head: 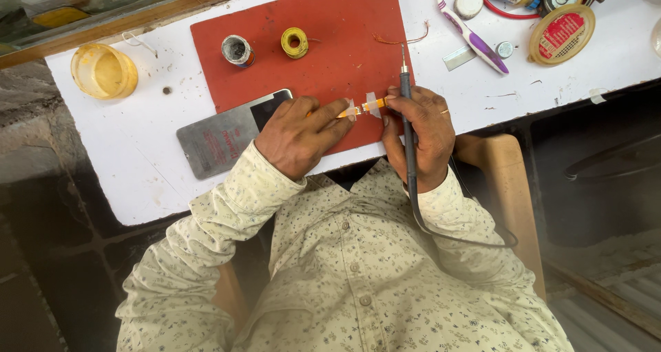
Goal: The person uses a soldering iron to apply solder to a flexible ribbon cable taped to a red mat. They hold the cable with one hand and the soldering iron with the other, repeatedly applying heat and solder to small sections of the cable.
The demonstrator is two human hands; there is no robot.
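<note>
On the red mat (330, 42), my left hand (299, 135) is pinching the left end of a small orange strip (365, 107), perhaps a flex cable. My right hand (420, 135) is gripping a soldering iron (407, 125) while fingering the strip's right end.

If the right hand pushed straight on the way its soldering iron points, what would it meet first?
The right hand aims the soldering iron up the red mat. The first thing looks like the copper wire, though height is unclear.

A single head-worn camera looks steeply down from above the person's chest. It faces the red mat (310, 42) on the white bench (124, 138), fairly close.
</note>
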